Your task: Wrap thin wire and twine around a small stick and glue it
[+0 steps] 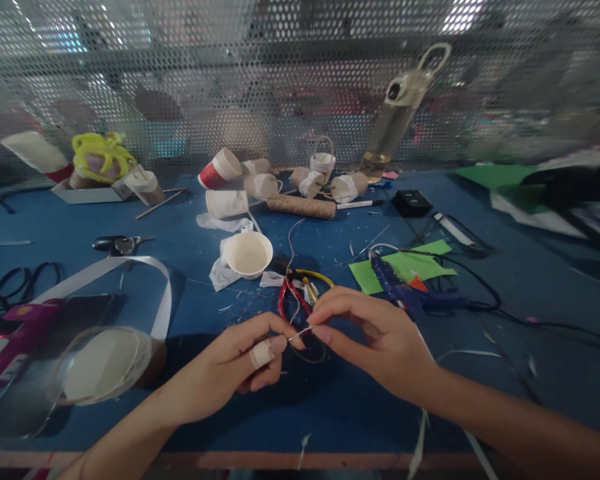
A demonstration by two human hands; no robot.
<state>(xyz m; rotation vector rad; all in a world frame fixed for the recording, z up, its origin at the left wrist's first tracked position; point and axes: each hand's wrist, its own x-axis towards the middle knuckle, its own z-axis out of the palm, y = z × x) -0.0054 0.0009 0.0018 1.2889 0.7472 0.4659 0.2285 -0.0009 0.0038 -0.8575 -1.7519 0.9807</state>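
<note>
My left hand (240, 363), with a plaster round one finger, and my right hand (375, 340) meet low in the middle of the blue table (330, 400). Both pinch the same thin piece of twine (300, 332) between fingertips, and its loop hangs below them. Just behind my fingers lie scissors with red and yellow handles (300, 293). A white paper cup (248, 253) stands open a little farther back.
A blue glue gun (405, 293) lies on green paper (405, 263) to the right, its black cord trailing off. A twine spool (303, 207), several wrapped cups and a bottle (395, 117) stand by the mesh wall. White ribbon and a roll (105, 360) sit left.
</note>
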